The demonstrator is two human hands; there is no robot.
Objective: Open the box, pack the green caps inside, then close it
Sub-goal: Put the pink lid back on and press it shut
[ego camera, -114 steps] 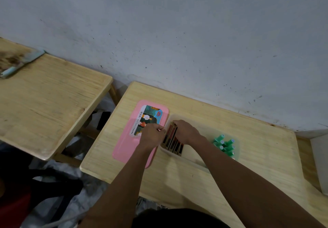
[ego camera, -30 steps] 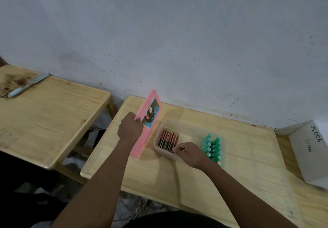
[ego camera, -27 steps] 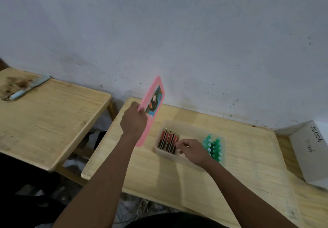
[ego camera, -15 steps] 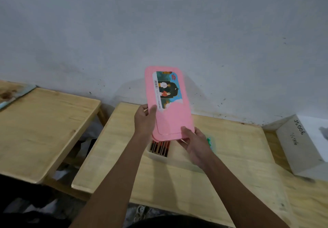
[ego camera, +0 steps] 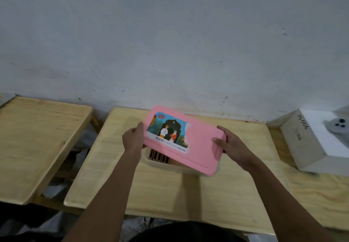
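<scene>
Your left hand (ego camera: 133, 140) and right hand (ego camera: 233, 145) are now gripping the levelled pink lid (ego camera: 200, 147), lowering it onto the box (ego camera: 156, 163) beneath them for closing.

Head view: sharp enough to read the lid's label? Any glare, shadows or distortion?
Head view: the label is slightly blurred, its picture clear but its small print smeared. Head view: the light is dim and even, with no glare on the lid. A soft shadow lies on the table in front of the box. The wide lens bows the table edges.
</scene>
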